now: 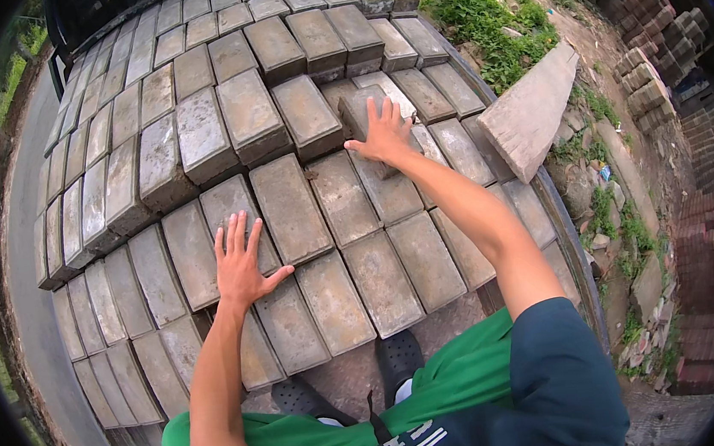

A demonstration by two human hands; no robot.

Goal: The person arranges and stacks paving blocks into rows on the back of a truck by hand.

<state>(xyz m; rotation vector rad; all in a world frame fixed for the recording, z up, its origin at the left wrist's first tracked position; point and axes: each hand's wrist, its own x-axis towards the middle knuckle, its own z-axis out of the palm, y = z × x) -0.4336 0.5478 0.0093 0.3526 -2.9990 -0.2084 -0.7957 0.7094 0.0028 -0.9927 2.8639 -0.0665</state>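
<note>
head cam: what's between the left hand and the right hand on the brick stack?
Only grey paving bricks, packed side by side, in the head view. The left hand lies flat on one brick; the right hand lies flat on a raised brick farther up the stack.

Grey paving bricks (287, 208); green shorts (459, 385); black clogs (398, 358).

1. A grey concrete slab (531, 112) leans at the right edge of the paver load, tilted.
2. Green weeds (482, 4) grow on the ground beyond it, at upper right.
3. Stacks of reddish bricks (703, 250) stand along the far right, well apart from the load.
4. A pale paved strip (29, 297) curves along the left side.
5. Two black perforated clogs (400, 358) rest on the reddish floor below the pavers.
</note>
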